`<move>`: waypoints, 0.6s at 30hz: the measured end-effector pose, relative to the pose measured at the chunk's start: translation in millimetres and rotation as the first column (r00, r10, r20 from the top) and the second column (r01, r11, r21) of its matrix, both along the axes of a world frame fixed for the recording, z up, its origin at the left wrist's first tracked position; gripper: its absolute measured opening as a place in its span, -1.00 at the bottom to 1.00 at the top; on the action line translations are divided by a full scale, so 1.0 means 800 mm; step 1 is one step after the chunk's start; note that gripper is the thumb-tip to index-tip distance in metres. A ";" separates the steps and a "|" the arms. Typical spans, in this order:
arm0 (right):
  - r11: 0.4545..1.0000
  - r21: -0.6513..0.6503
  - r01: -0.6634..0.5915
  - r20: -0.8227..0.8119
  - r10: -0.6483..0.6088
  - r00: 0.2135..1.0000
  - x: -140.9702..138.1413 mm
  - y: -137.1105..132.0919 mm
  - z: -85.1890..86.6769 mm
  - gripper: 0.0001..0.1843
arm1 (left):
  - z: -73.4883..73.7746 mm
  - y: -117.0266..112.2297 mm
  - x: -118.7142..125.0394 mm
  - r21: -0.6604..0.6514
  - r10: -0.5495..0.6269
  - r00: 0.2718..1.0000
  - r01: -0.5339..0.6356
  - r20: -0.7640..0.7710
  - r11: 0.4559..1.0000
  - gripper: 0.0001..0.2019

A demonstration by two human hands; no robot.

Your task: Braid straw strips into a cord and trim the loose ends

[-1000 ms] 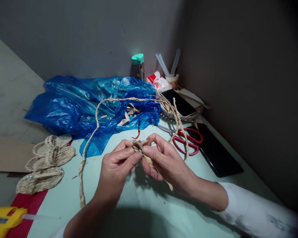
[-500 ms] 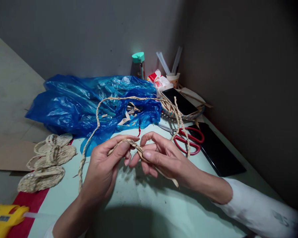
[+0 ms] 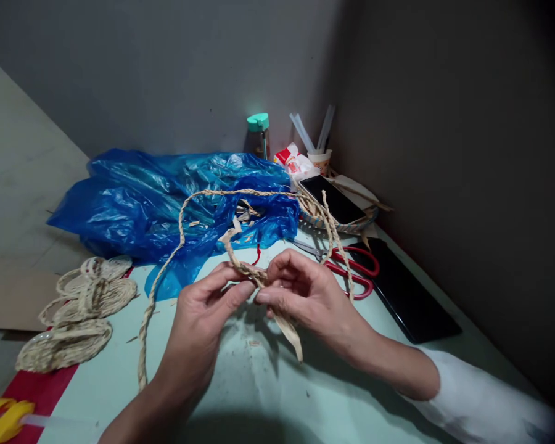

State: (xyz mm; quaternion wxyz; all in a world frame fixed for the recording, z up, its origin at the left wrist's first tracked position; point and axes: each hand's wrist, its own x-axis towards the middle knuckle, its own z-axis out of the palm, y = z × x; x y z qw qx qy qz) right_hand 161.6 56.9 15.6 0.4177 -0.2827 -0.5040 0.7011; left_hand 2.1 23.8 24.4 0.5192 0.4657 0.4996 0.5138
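Both hands are at the middle over the table, nearly touching. My left hand (image 3: 208, 308) pinches a braided straw cord (image 3: 234, 254) between thumb and fingers, and a short length of it stands up beyond the fingertips. My right hand (image 3: 308, 299) grips the same cord just to the right, thumb against curled fingers. From below the right fingers hangs a flat, unbraided straw strip (image 3: 289, 336). A long braid (image 3: 180, 225) loops from beside my left forearm, over the blue bag, to the right behind my right hand. Whether it joins the held piece is hidden.
A blue plastic bag (image 3: 148, 203) with straw scraps lies behind the hands. Red-handled scissors (image 3: 354, 283), a black tablet-like slab (image 3: 407, 296) and a phone (image 3: 335, 200) on a basket are right. Woven straw slippers (image 3: 69, 345) and a yellow glue gun (image 3: 4, 419) are left.
My hands have drawn closer together. A cord end now stands up beyond my left fingers, and the loose strip hangs more steeply. The view has shifted slightly.
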 end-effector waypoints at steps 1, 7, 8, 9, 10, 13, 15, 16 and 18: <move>1.000 0.018 -0.003 0.036 0.002 0.999 0.000 0.000 -0.001 -0.71 | 0.000 0.000 0.000 0.010 0.015 1.000 -0.015 -0.003 1.000 -0.89; 0.990 0.113 -0.087 0.189 0.065 0.980 0.002 -0.003 0.001 -0.79 | -0.001 -0.003 0.000 -0.023 0.022 0.997 -0.020 0.080 1.000 -0.87; 0.984 0.157 -0.088 0.231 0.050 0.972 0.003 -0.004 0.002 -0.81 | -0.001 -0.004 0.001 -0.037 0.016 0.994 -0.012 0.110 0.999 -0.88; 0.976 0.200 -0.084 0.266 0.029 0.963 0.003 -0.004 0.002 -0.83 | -0.002 -0.005 0.001 -0.052 0.006 0.990 0.001 0.143 0.999 -0.88; 0.968 0.238 -0.081 0.292 0.008 0.956 0.004 -0.004 0.003 -0.84 | -0.004 -0.005 0.002 -0.063 0.000 0.985 0.011 0.170 0.998 -0.89; 0.935 0.350 -0.065 0.344 -0.063 0.937 0.005 -0.006 0.000 -0.84 | -0.007 -0.006 0.003 -0.071 -0.002 0.985 0.014 0.175 0.997 -0.88; 0.889 0.455 -0.057 0.375 -0.134 0.917 0.007 -0.008 -0.002 -0.84 | -0.006 -0.007 0.002 -0.070 0.009 0.992 0.000 0.126 0.998 -0.85; 0.860 0.507 -0.056 0.383 -0.166 0.909 0.008 -0.009 -0.002 -0.85 | -0.005 -0.008 0.002 -0.074 0.008 0.995 0.000 0.103 0.997 -0.85; 0.810 0.584 -0.061 0.375 -0.203 0.904 0.009 -0.010 -0.002 -0.87 | 0.000 -0.009 0.001 -0.073 0.000 0.997 0.006 0.080 0.997 -0.84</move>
